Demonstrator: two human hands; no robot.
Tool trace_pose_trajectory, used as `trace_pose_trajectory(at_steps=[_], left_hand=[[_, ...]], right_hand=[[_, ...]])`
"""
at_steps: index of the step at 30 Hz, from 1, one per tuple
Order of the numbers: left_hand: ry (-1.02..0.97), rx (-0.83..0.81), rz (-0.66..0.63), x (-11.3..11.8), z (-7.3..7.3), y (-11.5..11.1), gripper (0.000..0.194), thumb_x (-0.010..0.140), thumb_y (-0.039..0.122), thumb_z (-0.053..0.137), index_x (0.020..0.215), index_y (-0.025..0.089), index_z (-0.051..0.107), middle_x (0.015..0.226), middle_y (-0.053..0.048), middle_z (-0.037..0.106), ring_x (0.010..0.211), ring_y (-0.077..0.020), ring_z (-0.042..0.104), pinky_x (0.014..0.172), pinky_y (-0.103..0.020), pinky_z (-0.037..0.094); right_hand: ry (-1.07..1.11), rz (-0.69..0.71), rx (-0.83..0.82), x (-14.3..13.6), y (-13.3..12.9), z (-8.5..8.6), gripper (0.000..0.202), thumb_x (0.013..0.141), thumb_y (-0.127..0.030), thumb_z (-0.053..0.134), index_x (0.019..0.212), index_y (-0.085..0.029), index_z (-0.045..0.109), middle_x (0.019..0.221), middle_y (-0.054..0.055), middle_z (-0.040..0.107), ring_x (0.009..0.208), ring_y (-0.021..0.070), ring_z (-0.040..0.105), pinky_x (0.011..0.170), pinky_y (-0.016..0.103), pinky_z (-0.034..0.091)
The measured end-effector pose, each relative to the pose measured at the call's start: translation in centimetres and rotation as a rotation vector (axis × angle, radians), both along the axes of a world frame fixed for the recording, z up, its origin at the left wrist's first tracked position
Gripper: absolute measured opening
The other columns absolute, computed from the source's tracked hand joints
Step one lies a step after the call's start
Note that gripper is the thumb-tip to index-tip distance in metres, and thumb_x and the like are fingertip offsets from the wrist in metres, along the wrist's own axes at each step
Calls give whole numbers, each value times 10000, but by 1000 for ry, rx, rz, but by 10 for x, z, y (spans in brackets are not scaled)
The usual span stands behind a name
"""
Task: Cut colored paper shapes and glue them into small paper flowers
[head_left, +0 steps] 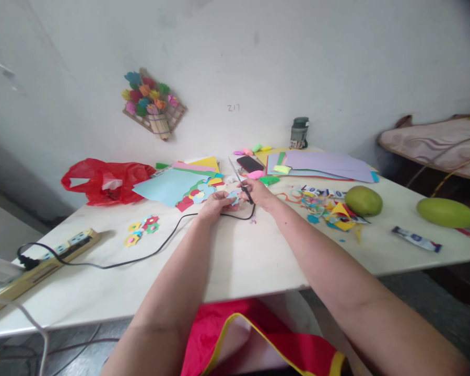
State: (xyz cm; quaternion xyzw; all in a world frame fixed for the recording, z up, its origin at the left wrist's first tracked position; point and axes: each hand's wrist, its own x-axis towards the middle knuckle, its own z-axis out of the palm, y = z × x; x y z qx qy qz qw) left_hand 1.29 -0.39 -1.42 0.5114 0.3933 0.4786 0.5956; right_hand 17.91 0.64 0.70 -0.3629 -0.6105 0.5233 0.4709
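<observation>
My left hand [215, 204] pinches a small light blue paper cutout [234, 196] above the table. Close beside it, my right hand [258, 192] is closed around a slim tool [236, 171] with a long grey metal shaft and a black handle; its exact kind is unclear. The shaft points up and away from me. A black cord [141, 258] runs from the power strip and seems to meet the handle's lower end. Just beyond my left hand lies a cluster of coloured paper cutouts [196, 195]. Several small paper flowers [143, 230] sit farther left.
A power strip [58, 253] and red plastic bag [109, 180] occupy the left. Coloured sheets [325, 163], a phone [250, 164] and green bottle [298, 133] stand behind. Rightward are paper scraps [339, 215], green fruits [363, 201] and a tube [417, 239].
</observation>
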Motion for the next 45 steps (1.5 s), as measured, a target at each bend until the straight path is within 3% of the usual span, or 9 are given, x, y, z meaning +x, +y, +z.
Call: trace_pose_trajectory(at_steps=[8,16,27,31,45], left_hand=[[1,19,47,-2,2,-1,356,528,318,787,672,133,519,612,-20,652,521,-124,626,561,-225,504],[-2,34,9,-7,-1,2,314,577,326,763,700,123,557,599,-22,639,516,-113,611,587,-233,504],[-28,78,-37,-9,-1,1,280,584,318,754,632,126,557,515,28,542,446,-56,485,643,-275,508],[-42,74,-45,-9,-1,1,279,587,318,753,638,127,556,514,36,532,432,-46,463,654,-283,510],[-35,52,-42,-5,8,-7,290,570,280,765,612,123,526,502,41,509,422,-32,425,648,-276,504]], right_hand=[[-252,110,-28,18,6,0,259,656,-191,669,872,-139,535,536,-29,563,407,77,510,328,158,284],[-481,270,44,30,-2,10,243,717,-353,638,740,-138,526,510,-24,545,363,45,432,311,154,258],[-426,377,-68,31,10,1,152,715,-269,594,655,-149,521,491,-9,549,381,69,464,321,170,271],[-425,418,-67,32,13,-2,157,703,-280,593,642,-148,533,460,-21,520,362,63,415,336,179,293],[-411,455,-128,32,9,0,119,682,-246,595,727,-137,578,484,-29,521,375,61,404,360,184,306]])
